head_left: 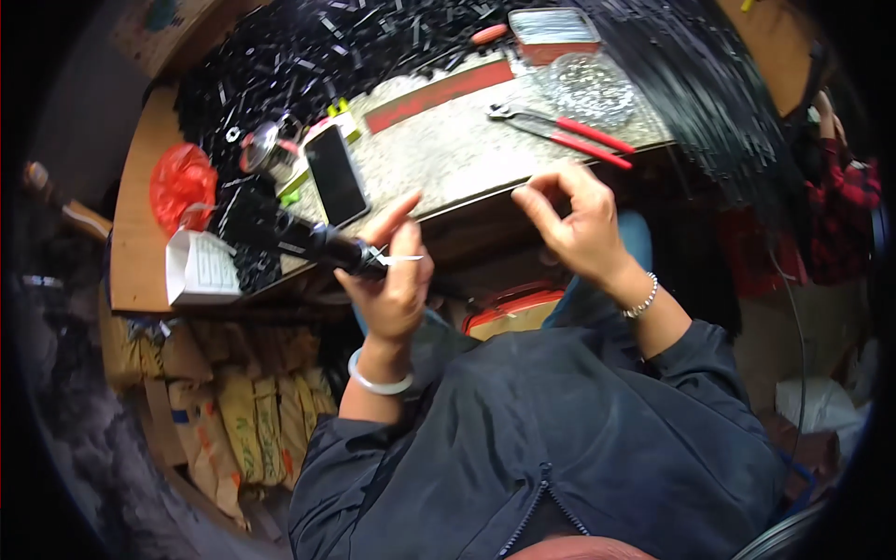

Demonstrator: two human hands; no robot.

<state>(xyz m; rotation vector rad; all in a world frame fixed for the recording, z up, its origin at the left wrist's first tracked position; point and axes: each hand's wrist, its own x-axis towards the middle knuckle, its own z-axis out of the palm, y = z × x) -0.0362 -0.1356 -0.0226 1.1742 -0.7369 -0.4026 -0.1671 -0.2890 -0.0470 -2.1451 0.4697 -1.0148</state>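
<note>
My left hand (399, 285) is wrapped round a black tubular part (322, 245) with a shiny end; its exact kind is unclear. A thin white strip or wire (401, 259) crosses the fingers of that hand. In front of the table edge, my right hand (579, 219) is raised with thumb and forefinger brought together; anything between them is too small to make out. Pliers with red handles (592, 133) lie on the table just beyond it. A dark-screened phone (336, 175) rests beyond my left hand.
Black parts (373, 47) are heaped along the back. Long black rods (695, 84) hang over the right edge. A tin of wire pins (555, 33), loose metal bits (590, 89), a red strip (439, 93), a red bag (182, 189) and a white box (201, 269) surround the worktop.
</note>
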